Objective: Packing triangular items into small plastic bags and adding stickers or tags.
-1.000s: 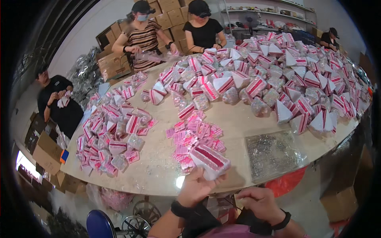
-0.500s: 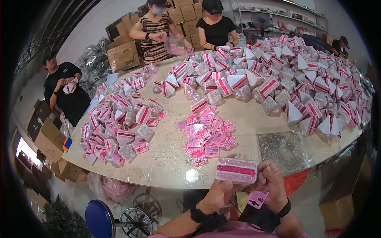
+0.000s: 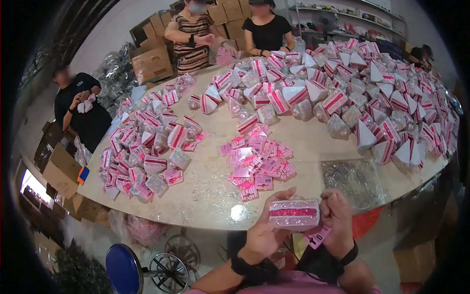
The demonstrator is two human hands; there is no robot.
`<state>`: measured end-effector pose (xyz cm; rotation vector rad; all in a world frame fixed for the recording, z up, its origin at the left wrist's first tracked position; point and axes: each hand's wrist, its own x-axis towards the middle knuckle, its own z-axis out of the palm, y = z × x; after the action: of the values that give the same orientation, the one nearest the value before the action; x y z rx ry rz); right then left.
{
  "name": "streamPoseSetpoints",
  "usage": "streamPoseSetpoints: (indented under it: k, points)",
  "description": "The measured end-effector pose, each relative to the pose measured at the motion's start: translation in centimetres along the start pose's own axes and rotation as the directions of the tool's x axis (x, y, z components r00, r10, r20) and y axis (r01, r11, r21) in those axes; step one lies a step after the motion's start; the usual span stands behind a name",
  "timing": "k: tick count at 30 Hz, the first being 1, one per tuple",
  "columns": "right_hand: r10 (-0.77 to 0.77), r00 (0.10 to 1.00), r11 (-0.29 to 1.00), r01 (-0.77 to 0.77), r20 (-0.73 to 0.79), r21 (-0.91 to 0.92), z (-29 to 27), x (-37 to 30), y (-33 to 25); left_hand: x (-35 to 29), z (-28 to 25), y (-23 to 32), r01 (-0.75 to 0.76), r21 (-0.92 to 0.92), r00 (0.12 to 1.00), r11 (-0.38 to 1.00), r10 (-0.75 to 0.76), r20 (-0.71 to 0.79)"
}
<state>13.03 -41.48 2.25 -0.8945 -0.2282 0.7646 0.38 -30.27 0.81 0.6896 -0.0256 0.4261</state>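
Observation:
Low over the table's near edge, my left hand (image 3: 264, 237) grips a cake-slice-shaped piece (image 3: 294, 214) in clear glossy wrap, white with a deep pink band. My right hand (image 3: 339, 223) is closed at its right end, fingers curled into a pinch; what they pinch is too small to make out. A pink printed card (image 3: 318, 236) hangs tilted between the piece and my right palm; how it is attached does not show. Just beyond my hands lies a loose heap of pink cards (image 3: 259, 164).
Similar wrapped slices form a big pile (image 3: 352, 98) at right and a smaller one (image 3: 147, 152) at left. A clear flat plastic sheet (image 3: 353, 183) lies right of the cards. A blue stool (image 3: 123, 272) stands below left. Several people work around the table (image 3: 205, 206).
The wrapped slice has tipped slightly and its band now faces me more squarely. My right hand has risen a little, and the hanging card has swung up and tilted.

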Motion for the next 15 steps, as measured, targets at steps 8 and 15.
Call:
streamPoseSetpoints:
  k: [8,15]
  points:
    - [-0.144,0.986,0.989,0.147,0.087,-0.022,1.1,1.3,1.2,0.1,0.2,0.3,0.049,-0.200,0.973,0.979,-0.092,-0.211]
    - [-0.354,0.929,0.882,0.370,0.110,-0.293,1.0,2.0,2.2,-1.3,-1.6,0.7,0.371,-0.254,0.893,0.893,-0.419,-0.167]
